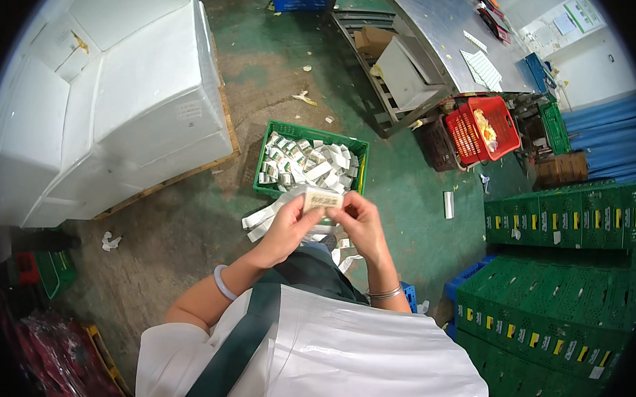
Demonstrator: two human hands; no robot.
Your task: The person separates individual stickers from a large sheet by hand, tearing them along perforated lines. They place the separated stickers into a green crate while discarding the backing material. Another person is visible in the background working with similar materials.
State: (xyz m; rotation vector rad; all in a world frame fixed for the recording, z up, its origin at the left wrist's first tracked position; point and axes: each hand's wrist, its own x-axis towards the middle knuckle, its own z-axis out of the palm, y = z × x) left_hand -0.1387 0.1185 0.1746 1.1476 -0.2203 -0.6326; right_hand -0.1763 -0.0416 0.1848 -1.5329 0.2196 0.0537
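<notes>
Between both hands, in front of my body, is a small pale rectangular piece with dark print; whether it is one piece or a stack I cannot tell. My left hand grips its left side, thumb across the lower edge. Fingers of my right hand pinch its right side. Just beyond the hands, a green plastic crate on the floor holds a heap of small white printed bundles and paper strips. Loose white strips lie beside the crate's near left corner, and more paper is partly hidden under my hands.
White foam boxes stand on a wooden pallet at left. A metal table with a lower shelf is at far right, beside a red basket. Stacked green crates line the right. Paper scraps litter the floor.
</notes>
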